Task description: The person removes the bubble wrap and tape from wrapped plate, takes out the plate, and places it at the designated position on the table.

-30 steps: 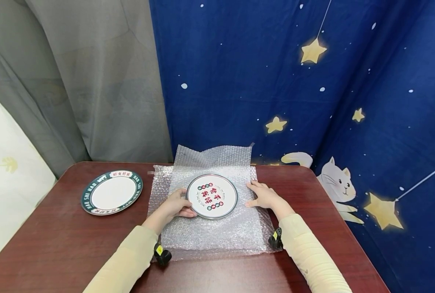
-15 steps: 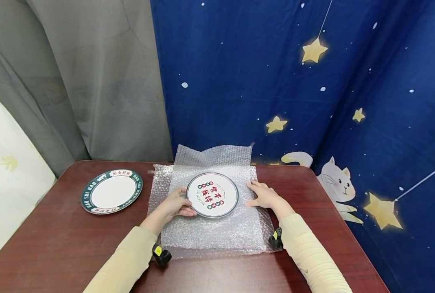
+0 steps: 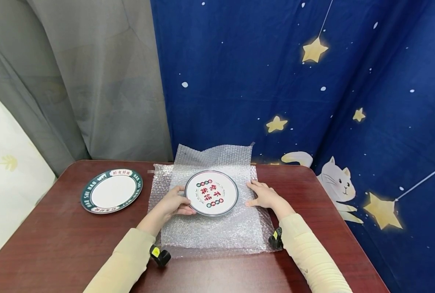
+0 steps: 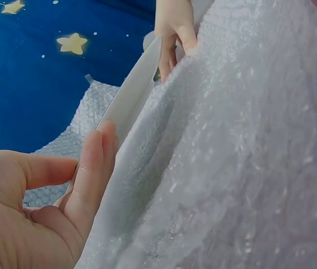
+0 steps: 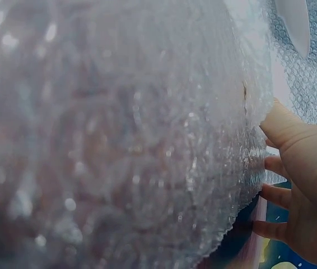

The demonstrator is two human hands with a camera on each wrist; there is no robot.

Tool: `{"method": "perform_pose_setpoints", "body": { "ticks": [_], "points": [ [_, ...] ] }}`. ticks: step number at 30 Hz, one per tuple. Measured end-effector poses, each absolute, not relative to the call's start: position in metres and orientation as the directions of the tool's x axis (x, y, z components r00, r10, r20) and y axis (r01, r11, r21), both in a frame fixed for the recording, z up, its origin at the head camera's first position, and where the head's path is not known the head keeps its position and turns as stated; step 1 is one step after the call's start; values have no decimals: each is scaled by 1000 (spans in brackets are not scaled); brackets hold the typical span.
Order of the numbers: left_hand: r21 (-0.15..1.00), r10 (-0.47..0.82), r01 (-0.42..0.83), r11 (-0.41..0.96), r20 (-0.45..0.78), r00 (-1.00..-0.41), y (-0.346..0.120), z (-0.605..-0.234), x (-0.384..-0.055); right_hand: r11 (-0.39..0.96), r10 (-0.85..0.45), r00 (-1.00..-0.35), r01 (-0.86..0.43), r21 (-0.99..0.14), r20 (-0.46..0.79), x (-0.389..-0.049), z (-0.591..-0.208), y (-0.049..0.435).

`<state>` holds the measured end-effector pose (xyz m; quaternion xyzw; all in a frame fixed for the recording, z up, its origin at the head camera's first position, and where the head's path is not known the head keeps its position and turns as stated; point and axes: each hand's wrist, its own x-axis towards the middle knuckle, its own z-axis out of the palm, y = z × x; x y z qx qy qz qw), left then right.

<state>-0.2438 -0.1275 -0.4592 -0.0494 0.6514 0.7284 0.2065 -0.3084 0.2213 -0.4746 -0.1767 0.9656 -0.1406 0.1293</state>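
Note:
In the head view, a round white plate (image 3: 211, 193) with a dark rim and red and green lettering is held over bubble wrap (image 3: 217, 236). My left hand (image 3: 171, 205) pinches its left edge between thumb and fingers. The left wrist view shows the plate's pale underside (image 4: 133, 92) tilted above the wrap, with the left hand (image 4: 52, 207) at its near edge. To the right of the plate, my right hand (image 3: 266, 197) rests on the wrap's right edge with fingers spread. In the right wrist view, the right hand (image 5: 304, 185) touches that bubble wrap edge (image 5: 242, 168).
A larger oval plate (image 3: 114, 191) with a green patterned rim lies on the left of the brown table (image 3: 56, 236). The wrap's far end stands up against the blue curtain (image 3: 239, 81). A grey curtain (image 3: 111, 81) hangs at the back left.
The lettered plate has risen slightly and shifted a little left with my left hand. My right hand stays in place on the bubble wrap.

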Motion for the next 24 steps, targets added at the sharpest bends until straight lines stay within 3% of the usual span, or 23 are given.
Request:
{"method": "perform_pose_setpoints", "body": {
  "ticks": [24],
  "points": [
    [934,190,-344,-101,-321,-928,-142,-454,-232,899,-381,-902,-309,-311,-204,-306,-473,221]
  ]
}}
